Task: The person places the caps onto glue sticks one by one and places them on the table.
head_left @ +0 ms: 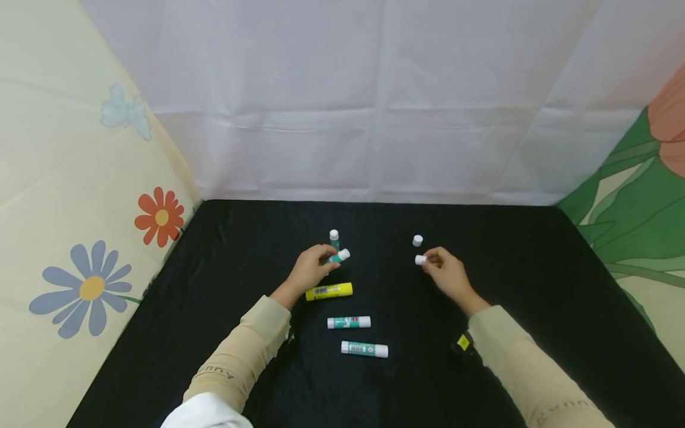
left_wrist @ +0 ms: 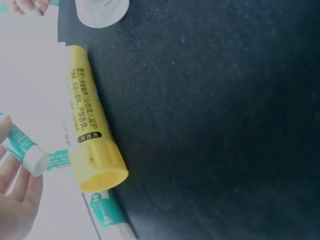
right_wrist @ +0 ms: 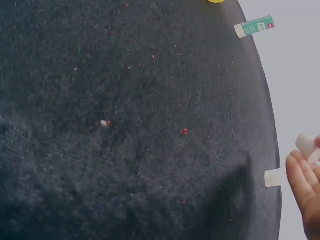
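My left hand (head_left: 310, 270) holds a green-and-white glue stick (head_left: 339, 256) between thumb and fingers, its white end tilted up to the right. In the left wrist view that glue stick (left_wrist: 24, 146) shows its white end toward the camera. Just behind it a second green glue stick (head_left: 334, 238) stands upright with a white top. To the right, my right hand (head_left: 448, 274) pinches a small white cap (head_left: 420, 260); the same cap (right_wrist: 305, 145) appears at the fingertips in the right wrist view. Another white cap (head_left: 417, 240) stands on the table just beyond that hand.
A yellow glue stick (head_left: 329, 290) lies in front of my left hand. Nearer me lie two green-and-white glue sticks, one (head_left: 349, 322) behind the other (head_left: 364, 349). All rest on a black-covered table (head_left: 241, 238), with a white curtain (head_left: 321, 148) behind.
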A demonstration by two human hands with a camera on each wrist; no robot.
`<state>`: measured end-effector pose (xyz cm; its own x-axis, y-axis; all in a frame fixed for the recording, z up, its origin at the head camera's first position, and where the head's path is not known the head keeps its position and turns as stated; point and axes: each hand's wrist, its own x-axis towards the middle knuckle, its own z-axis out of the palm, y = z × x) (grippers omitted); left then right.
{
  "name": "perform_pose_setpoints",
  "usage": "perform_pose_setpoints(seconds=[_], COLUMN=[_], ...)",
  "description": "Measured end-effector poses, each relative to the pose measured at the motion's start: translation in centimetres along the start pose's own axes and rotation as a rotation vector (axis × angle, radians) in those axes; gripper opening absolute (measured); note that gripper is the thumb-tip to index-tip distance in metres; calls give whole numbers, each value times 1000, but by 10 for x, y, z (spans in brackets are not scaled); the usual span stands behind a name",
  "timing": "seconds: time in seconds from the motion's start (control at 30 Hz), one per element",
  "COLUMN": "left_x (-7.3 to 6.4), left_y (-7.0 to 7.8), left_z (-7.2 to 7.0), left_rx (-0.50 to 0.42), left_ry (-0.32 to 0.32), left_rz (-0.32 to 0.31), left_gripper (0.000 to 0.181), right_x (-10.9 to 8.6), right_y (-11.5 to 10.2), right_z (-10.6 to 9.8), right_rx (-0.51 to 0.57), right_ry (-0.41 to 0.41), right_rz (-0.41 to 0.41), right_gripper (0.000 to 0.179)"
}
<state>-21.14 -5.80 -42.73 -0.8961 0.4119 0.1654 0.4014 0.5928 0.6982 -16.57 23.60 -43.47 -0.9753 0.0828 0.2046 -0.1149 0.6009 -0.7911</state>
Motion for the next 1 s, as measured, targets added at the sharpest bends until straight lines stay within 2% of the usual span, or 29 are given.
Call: perform_pose_setpoints(seconds=[0.33, 0.67, 1.0], left_x=[0, 0, 0], left_y=[2, 6, 9], left_z=[0, 3, 6], left_rx=[-7, 13, -3], left_ry=[-1, -21, -36], left_rz=[25, 28, 29], left_gripper=[25, 25, 24], right_x=[1, 1, -1], right_y=[-1, -12, -17], right_z=[2, 5, 8], right_rx=[-27, 56, 83], right_ry=[18, 2, 7], right_rz=[-28, -35, -18], right_gripper=[13, 16, 16])
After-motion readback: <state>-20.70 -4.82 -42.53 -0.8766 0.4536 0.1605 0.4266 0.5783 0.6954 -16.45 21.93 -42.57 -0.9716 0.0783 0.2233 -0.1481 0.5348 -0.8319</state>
